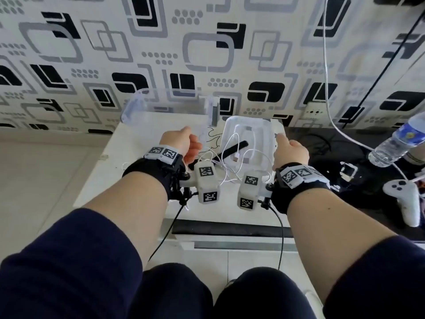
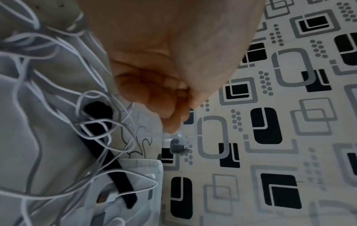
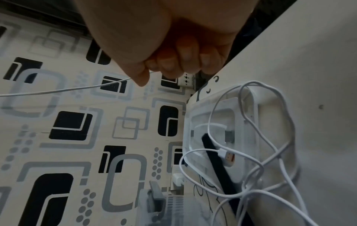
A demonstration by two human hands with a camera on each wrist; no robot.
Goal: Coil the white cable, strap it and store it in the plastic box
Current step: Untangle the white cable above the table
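Note:
The plastic box (image 1: 253, 118) (image 3: 185, 119) (image 2: 139, 160) stands uncovered on the white table (image 1: 138, 143). The loose white cable (image 1: 226, 143) (image 3: 209, 125) (image 2: 96, 136) sprawls over its rim, its USB plug (image 3: 228, 157) over the box. A black strap (image 1: 232, 149) (image 3: 216, 162) (image 2: 115, 168) lies slanted across the near rim. My left hand (image 1: 195, 146) (image 2: 173, 122) pinches a corner of the clear lid (image 1: 161, 104), held raised left of the box, by its grey latch (image 1: 215, 113) (image 2: 177, 147). My right hand (image 1: 279, 137) (image 3: 173, 67) hovers at the box's right edge, fingers curled, holding nothing.
A patterned wall rises right behind the table. Another white cable (image 1: 326, 65) and a black one (image 1: 391, 54) hang down it near a socket (image 1: 315, 111). Right of the table, a dark surface carries a water bottle (image 1: 395, 141) and a white controller (image 1: 402, 199).

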